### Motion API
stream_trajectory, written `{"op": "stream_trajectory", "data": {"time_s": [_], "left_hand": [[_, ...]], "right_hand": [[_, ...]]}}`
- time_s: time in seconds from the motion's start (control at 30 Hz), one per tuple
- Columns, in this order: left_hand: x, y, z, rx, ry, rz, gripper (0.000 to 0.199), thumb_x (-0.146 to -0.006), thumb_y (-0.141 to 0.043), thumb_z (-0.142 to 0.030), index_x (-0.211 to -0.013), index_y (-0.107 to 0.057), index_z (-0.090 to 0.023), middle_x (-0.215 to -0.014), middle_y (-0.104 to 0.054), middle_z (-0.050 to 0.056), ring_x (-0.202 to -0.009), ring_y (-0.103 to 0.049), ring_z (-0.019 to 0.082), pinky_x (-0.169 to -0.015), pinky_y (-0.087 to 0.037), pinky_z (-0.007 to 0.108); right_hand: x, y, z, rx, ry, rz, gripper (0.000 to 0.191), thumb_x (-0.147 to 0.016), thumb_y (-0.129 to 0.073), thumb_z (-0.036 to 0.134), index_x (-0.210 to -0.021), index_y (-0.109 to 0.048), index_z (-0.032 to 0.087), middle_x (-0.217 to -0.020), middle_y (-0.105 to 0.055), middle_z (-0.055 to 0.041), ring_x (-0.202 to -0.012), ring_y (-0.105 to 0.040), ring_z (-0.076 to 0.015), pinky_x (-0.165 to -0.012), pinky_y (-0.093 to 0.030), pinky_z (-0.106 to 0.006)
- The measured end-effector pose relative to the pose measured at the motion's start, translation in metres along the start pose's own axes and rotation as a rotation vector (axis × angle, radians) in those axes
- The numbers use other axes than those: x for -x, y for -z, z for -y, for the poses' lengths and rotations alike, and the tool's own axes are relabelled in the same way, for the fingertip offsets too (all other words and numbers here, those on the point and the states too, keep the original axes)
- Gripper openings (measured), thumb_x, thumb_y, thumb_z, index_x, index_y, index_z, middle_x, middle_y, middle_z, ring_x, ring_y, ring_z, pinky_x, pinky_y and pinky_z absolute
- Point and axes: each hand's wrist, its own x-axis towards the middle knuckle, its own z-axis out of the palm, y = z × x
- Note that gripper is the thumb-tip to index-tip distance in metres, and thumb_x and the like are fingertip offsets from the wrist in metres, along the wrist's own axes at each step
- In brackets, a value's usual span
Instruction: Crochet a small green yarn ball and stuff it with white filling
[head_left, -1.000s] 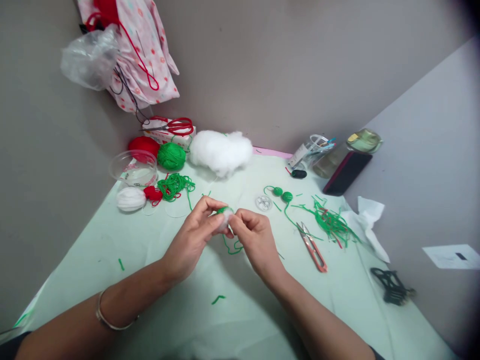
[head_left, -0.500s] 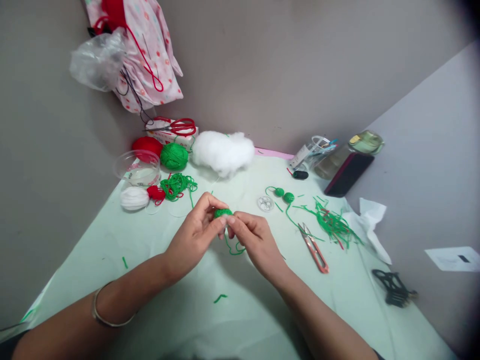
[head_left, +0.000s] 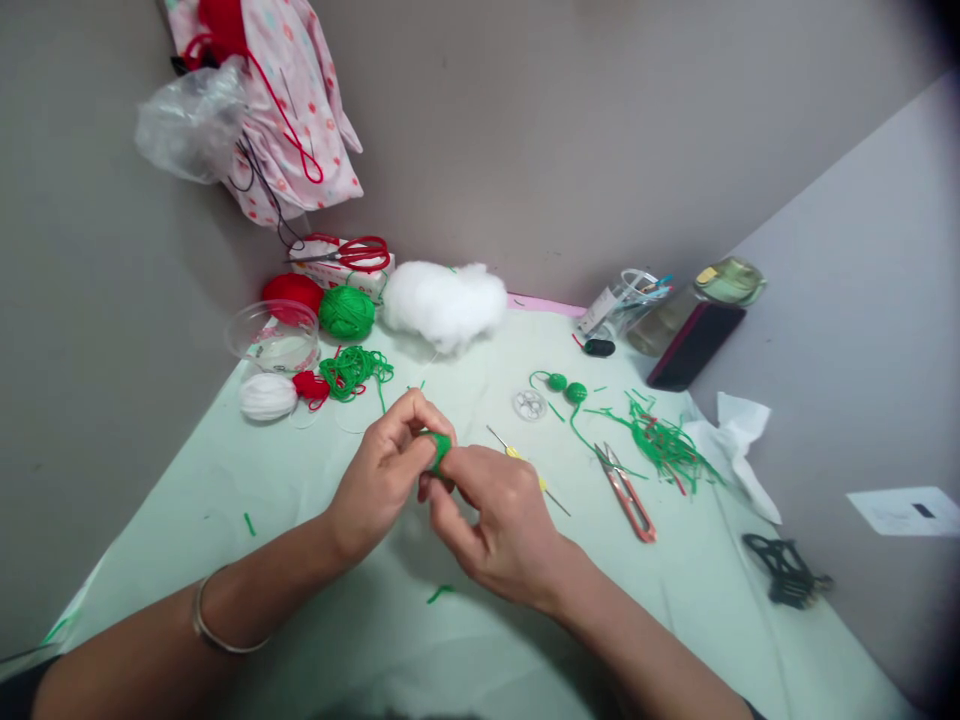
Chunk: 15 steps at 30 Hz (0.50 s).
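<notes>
A pale green worktop (head_left: 180, 480) is filling the lower part of the view. On it, at 12 o'clock from where the fingers are meeting, a white heap of stuffing (head_left: 444, 305) is sitting toward the far edge. The left hand (head_left: 379, 490), at 8 o'clock, is pinching a green yarn piece (head_left: 441, 450), its fingers bent almost together; the right hand (head_left: 499, 520), between 4 and 5, is curling its fingers against the piece's right side, though I cannot tell whether they are gripping it. Green scraps (head_left: 664, 445) are lying well apart at 3, and a green yarn ball (head_left: 346, 313) is resting at 11. Orange-handled snips (head_left: 626, 495) are lying between 3 and 4, blades apart. Nearer, at 3, a thin yellow-handled tool (head_left: 512, 452) is lying partly hidden behind the right hand. The yarn piece is sitting above the worktop between both hands, partly covered by fingers. At 2, 2 small green balls (head_left: 576, 392) are lying side by side.
</notes>
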Motion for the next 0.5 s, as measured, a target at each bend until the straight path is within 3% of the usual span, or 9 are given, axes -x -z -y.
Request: {"op": "stream_trajectory", "data": {"time_s": [0.13, 0.3, 0.4, 0.5], "left_hand": [[0.000, -0.004, 0.004, 0.055, 0.100, -0.046, 0.009, -0.086, -0.056, -0.014, -0.081, -0.058, -0.020, -0.079, -0.061, -0.002, -0.068, -0.055, 0.012, -0.062, -0.046, 0.024], [0.002, -0.004, -0.004, 0.115, 0.096, -0.035, 0.012, -0.097, -0.059, -0.030, -0.096, -0.066, -0.020, -0.091, -0.063, 0.000, -0.085, -0.062, 0.015, -0.080, -0.052, 0.028], [0.003, -0.002, -0.004, 0.121, 0.074, 0.026, 0.016, -0.099, -0.062, -0.033, -0.109, -0.067, -0.022, -0.098, -0.065, 0.001, -0.093, -0.064, 0.016, -0.088, -0.053, 0.030], [0.002, 0.000, 0.001, 0.077, 0.060, 0.042, 0.020, -0.098, -0.067, -0.034, -0.114, -0.066, -0.023, -0.092, -0.066, 0.000, -0.086, -0.066, 0.015, -0.085, -0.053, 0.030]], "right_hand": [[0.000, -0.004, 0.000, -0.003, -0.141, -0.021, 0.028, -0.092, -0.057, 0.027, -0.064, -0.055, 0.021, -0.058, -0.055, 0.0023, -0.054, -0.042, -0.0098, -0.057, -0.030, -0.026], [-0.007, 0.002, -0.007, -0.343, -0.460, -0.051, 0.041, -0.093, -0.056, 0.040, -0.058, -0.047, 0.021, -0.053, -0.037, 0.0064, -0.052, -0.029, -0.0084, -0.052, -0.024, -0.026], [-0.012, 0.005, -0.011, -0.551, -0.520, -0.121, 0.043, -0.089, -0.060, 0.043, -0.055, -0.043, 0.021, -0.054, -0.040, 0.0055, -0.054, -0.034, -0.0088, -0.053, -0.027, -0.025], [-0.013, 0.007, -0.009, -0.653, -0.516, -0.112, 0.042, -0.090, -0.059, 0.043, -0.056, -0.049, 0.020, -0.057, -0.050, 0.0029, -0.057, -0.042, -0.0100, -0.056, -0.034, -0.025]]}}
